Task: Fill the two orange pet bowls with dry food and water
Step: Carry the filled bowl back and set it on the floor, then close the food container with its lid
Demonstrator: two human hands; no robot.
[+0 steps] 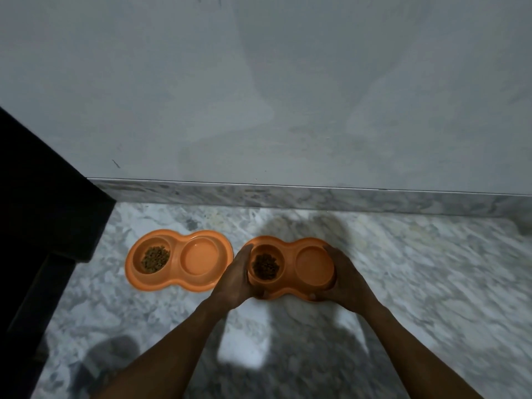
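Kibble (265,266) fills the left cup of the held bowl (288,243), low in the centre of the frame. Its right cup looks smooth and orange, and I cannot tell whether water lies in it. The left hand (233,279) curls round the bowl's left end and the right hand (344,282) round its right end, both clamped on the rim. Whether the bowl rests on the floor (417,269) or hangs just above it is unclear. Near it, toward the left of the frame, the other bowl (178,240) lies flat with a second kibble heap (155,259) in its left cup. Behind run a marble skirting (316,197) and a grey wall (259,96). The food step looks done and the step in hand seems to be placing this bowl. Next it likely needs a level set-down beside its twin, slow in case there is water, then both hands letting go
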